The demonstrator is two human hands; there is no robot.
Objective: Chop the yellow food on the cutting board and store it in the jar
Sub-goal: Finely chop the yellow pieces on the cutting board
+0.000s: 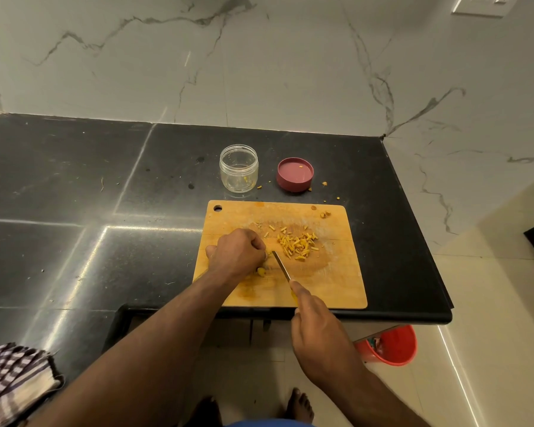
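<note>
Now chopping | left hand point(235, 252) curling its fingers over a yellow piece point(262, 271) on the board point(330, 288) | right hand point(316, 331) gripping the knife point(280, 265) — blade beside that piece | cut bits point(296, 243) lying mid-board | jar point(238, 167) standing open on the bench point(74, 186) behind — lid point(295, 175) beside it

Glossy black stone countertop point(74, 195) under white, grey-veined marble wall tiles point(259, 63). Checked purple-and-white cloth point(10, 380) draped over the counter's near left edge. Down on pale floor tiles point(490, 334) — round red plastic bucket point(392, 346), just below the counter's right corner. White switch plate point(483, 4), top right.
</note>
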